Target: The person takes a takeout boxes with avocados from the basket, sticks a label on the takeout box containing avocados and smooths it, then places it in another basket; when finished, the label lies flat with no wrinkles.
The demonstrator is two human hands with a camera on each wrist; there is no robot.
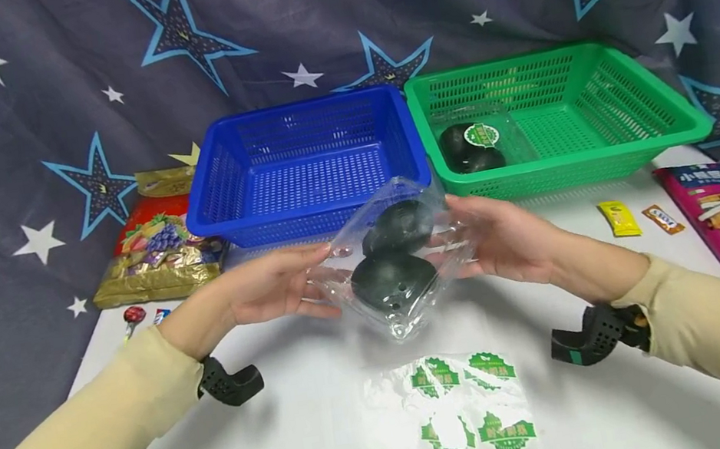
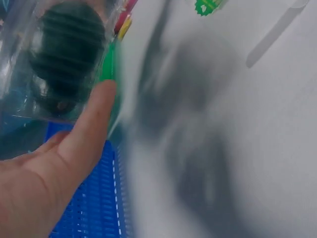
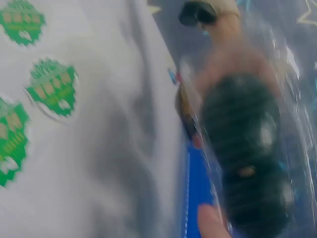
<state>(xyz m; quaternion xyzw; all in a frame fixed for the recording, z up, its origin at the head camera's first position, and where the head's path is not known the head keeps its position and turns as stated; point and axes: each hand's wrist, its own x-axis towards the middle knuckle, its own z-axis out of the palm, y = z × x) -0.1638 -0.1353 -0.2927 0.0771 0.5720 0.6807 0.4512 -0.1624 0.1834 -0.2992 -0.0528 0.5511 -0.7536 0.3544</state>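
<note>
Clear pack of dark fruit (image 1: 397, 273), held up at frame centre.
Pinched at opposite edges by left hand (image 1: 275, 288) and right hand (image 1: 514, 240) with half-spread fingers, seemingly for balance.

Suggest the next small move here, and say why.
Perhaps lower the held box to the table beside the sticker sheet: the other box in the green basket wears a label, while none shows on this one.
</note>
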